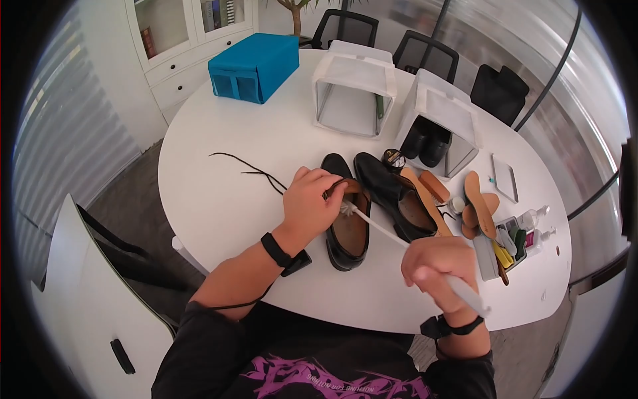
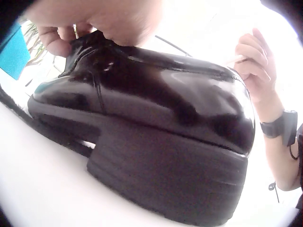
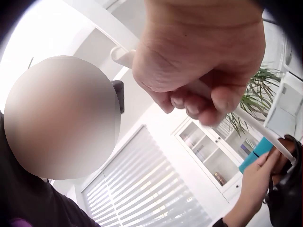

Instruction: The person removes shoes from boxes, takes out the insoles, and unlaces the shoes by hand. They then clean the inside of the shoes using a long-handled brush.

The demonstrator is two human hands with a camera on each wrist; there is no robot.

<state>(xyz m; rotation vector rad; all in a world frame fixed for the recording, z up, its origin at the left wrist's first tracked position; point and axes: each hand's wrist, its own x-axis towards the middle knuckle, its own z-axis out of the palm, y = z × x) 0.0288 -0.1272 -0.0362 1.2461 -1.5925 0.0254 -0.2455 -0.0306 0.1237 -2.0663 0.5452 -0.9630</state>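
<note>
My left hand (image 1: 309, 203) pinches the tongue of a black leather shoe (image 1: 341, 258), bending it back from the opening. My right hand (image 1: 440, 269) has its fingers curled round the white handle of a long brush (image 1: 384, 231), seen also as a white rod (image 3: 262, 129) in the right wrist view. Its pale bristle head (image 1: 347, 208) is inside the shoe opening, by the tongue. The shoe's glossy side and thick heel (image 2: 165, 165) fill the left wrist view. The other black shoe (image 1: 376, 176) stands just to the right on the table.
Black laces (image 1: 247, 163) trail left of the shoe. At right are wooden shoe trees (image 1: 477, 199), a brush (image 1: 434, 187), a round tin (image 1: 393, 158) and a grey caddy (image 1: 487, 259) with bottles. Behind stand a blue box (image 1: 276, 56) and two white boxes (image 1: 355, 60), one holding black shoes (image 1: 435, 149).
</note>
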